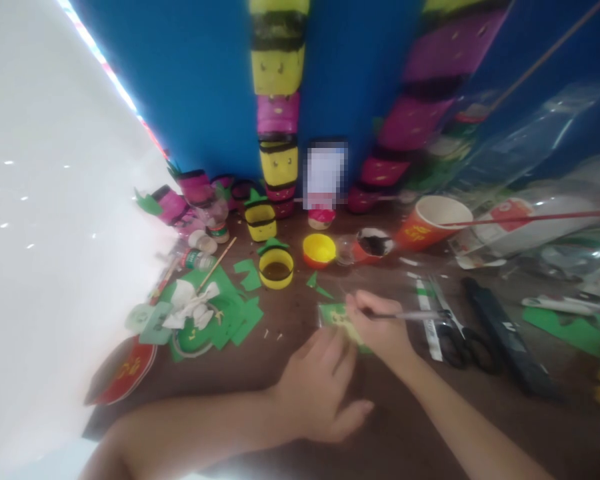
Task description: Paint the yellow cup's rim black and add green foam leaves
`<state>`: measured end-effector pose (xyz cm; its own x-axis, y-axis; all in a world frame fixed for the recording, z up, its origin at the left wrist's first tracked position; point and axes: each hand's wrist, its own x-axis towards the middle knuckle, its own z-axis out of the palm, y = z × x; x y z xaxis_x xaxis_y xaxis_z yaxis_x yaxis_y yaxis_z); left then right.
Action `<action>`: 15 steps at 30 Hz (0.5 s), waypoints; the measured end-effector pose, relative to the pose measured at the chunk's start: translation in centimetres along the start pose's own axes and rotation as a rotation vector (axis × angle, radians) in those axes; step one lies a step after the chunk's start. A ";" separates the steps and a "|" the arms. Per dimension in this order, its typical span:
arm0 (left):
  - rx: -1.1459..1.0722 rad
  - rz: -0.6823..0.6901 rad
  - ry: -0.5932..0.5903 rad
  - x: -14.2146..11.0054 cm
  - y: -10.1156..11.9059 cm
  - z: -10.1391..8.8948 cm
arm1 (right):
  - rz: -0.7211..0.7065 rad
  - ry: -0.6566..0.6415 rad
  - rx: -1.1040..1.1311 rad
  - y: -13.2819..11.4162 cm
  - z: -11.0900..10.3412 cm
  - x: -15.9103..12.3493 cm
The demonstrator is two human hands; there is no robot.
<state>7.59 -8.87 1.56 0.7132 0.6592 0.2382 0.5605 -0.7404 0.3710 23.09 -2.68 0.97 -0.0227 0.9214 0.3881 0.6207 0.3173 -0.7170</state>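
Observation:
My left hand point(320, 380) lies palm down with its fingers stretched out. Its fingertips press on a small green-and-yellow piece point(336, 315) with a clear, shiny edge, flat on the table. Closed in a pinch above the right side of that piece, my right hand point(380, 323) holds a slim grey stick-like tool point(415, 314). The tool's back end points right; its working end is blurred, so its kind does not show. Small green paper scraps point(320, 285) lie just beyond my hands.
Scissors point(463, 333), a white-and-green strip point(429, 320) and a long black case point(510, 340) lie to the right. Green paper sheets point(247, 320) and a tape roll point(193, 343) are at left. Yellow cups point(276, 270) and a red paper cup point(420, 227) stand behind, before a blue wall point(205, 87).

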 end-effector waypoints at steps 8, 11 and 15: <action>-0.010 0.008 0.003 0.1 0.0 0.0 | 0.000 0.010 -0.003 -0.1 0.0 0.0; -0.012 -0.001 0.004 0.1 0.0 0.0 | -0.008 0.002 -0.001 -0.1 0.0 0.0; -0.015 -0.004 0.002 0.0 0.0 0.0 | -0.005 0.008 -0.008 0.0 0.0 -0.1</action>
<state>7.61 -8.90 1.58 0.7105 0.6621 0.2383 0.5565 -0.7359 0.3857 23.09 -2.74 0.95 -0.0191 0.9180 0.3962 0.6269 0.3197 -0.7105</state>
